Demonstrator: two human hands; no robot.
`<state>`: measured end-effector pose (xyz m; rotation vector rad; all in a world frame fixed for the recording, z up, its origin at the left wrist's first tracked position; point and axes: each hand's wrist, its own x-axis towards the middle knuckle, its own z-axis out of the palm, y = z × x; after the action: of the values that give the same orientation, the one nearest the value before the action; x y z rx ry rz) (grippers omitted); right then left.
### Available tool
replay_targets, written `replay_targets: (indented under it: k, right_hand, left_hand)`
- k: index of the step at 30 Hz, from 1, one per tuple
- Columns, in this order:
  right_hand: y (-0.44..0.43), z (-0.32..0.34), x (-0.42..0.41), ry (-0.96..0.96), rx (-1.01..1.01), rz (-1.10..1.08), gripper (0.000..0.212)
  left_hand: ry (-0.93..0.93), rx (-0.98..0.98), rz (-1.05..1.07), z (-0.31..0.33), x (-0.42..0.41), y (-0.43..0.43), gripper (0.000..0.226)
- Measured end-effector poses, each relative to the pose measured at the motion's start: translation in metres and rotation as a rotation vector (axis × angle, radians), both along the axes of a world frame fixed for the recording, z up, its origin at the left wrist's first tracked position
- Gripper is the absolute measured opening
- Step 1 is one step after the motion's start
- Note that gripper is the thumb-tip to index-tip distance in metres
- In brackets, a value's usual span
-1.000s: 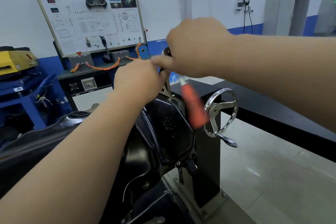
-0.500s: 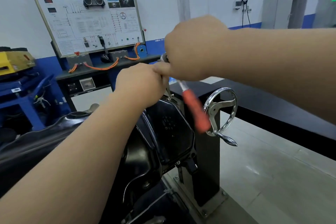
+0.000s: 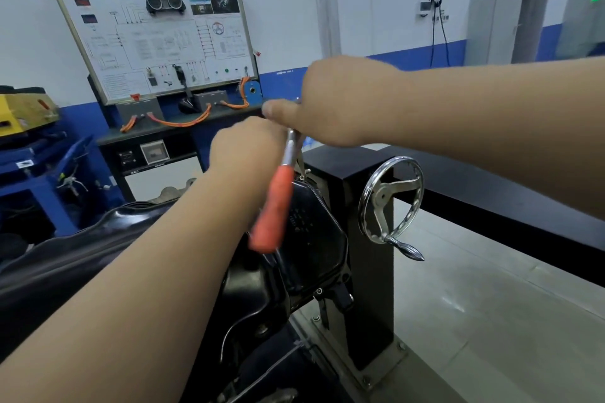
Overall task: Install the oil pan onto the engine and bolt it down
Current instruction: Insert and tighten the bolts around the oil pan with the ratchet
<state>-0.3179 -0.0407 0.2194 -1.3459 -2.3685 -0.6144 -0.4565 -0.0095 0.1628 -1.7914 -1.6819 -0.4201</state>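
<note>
Head view, R hand (image 3: 334, 101): fist on ratchet (image 3: 275, 206) top, thumb out.
L hand (image 3: 245, 144): curled beside ratchet head; grip hidden, can't tell.
Oil pan (image 3: 314, 232): black, under hands, L forearm covers part.
Around: handwheel (image 3: 381, 199) on stand (image 3: 370, 288) to right; training board (image 3: 154, 36) behind.

Training board (image 3: 154, 39) header (blurred): 新能源汽车永磁电机控制实训台

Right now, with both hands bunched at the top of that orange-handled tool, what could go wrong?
The orange-handled tool looks blurred, and its handle lies close to the left hand, so it might knock the wrist. The right hand hides the tool's head, so a slip there could go unseen and scrape knuckles on the black oil pan.
</note>
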Motion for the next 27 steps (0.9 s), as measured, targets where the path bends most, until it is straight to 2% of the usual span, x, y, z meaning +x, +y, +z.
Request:
replay_targets:
  k: [2, 3, 5, 7, 10, 13, 14, 15, 18, 20, 23, 25, 27]
  right_hand:
    - [-0.002, 0.001, -0.001, -0.106, 0.028, 0.010, 0.059]
    - [-0.003, 0.005, 0.002, -0.222, 0.117, 0.026, 0.057]
    - [-0.004, 0.016, 0.011, -0.499, 0.366, 0.180, 0.042]
    - [-0.001, 0.022, 0.019, -0.591, 0.456, 0.246, 0.029]
    - [-0.005, 0.012, 0.013, -0.389, 0.376, 0.088, 0.046]
    - [-0.001, 0.001, 0.003, -0.053, 0.073, -0.032, 0.059]
    - [-0.001, 0.001, 0.002, -0.033, 0.025, -0.009, 0.060]
    - [-0.001, 0.003, 0.003, -0.104, 0.062, 0.005, 0.059]
    - [-0.003, 0.014, 0.011, -0.483, 0.375, 0.212, 0.042]
    - [0.000, 0.020, 0.018, -0.571, 0.445, 0.281, 0.034]
    - [-0.001, 0.013, 0.011, -0.394, 0.423, 0.159, 0.041]
    - [0.001, 0.005, 0.000, -0.173, 0.245, 0.026, 0.055]
    - [0.003, 0.001, -0.005, -0.087, 0.104, 0.003, 0.056]
  left_hand:
    - [0.009, -0.028, -0.024, -0.002, -0.001, 0.000, 0.022]
    - [0.022, -0.048, -0.050, -0.002, -0.003, 0.001, 0.027]
    - [0.064, -0.063, -0.085, -0.003, -0.005, 0.001, 0.041]
    - [0.065, -0.041, -0.088, -0.004, -0.004, 0.002, 0.045]
    - [0.007, -0.027, -0.005, -0.003, -0.003, 0.002, 0.046]
    - [0.007, -0.050, 0.060, -0.005, 0.000, 0.002, 0.033]
    - [0.011, -0.056, 0.056, -0.006, 0.000, 0.002, 0.025]
    - [0.002, -0.061, 0.050, -0.006, 0.000, 0.002, 0.022]
    - [0.024, -0.088, 0.011, -0.003, -0.004, 0.003, 0.039]
    - [0.063, -0.090, -0.004, -0.003, -0.005, 0.003, 0.047]
    - [0.022, -0.071, 0.019, -0.001, -0.006, 0.001, 0.048]
    - [0.017, -0.051, 0.020, 0.000, -0.004, 0.001, 0.035]
    - [0.002, -0.059, 0.006, 0.000, -0.003, 0.001, 0.022]
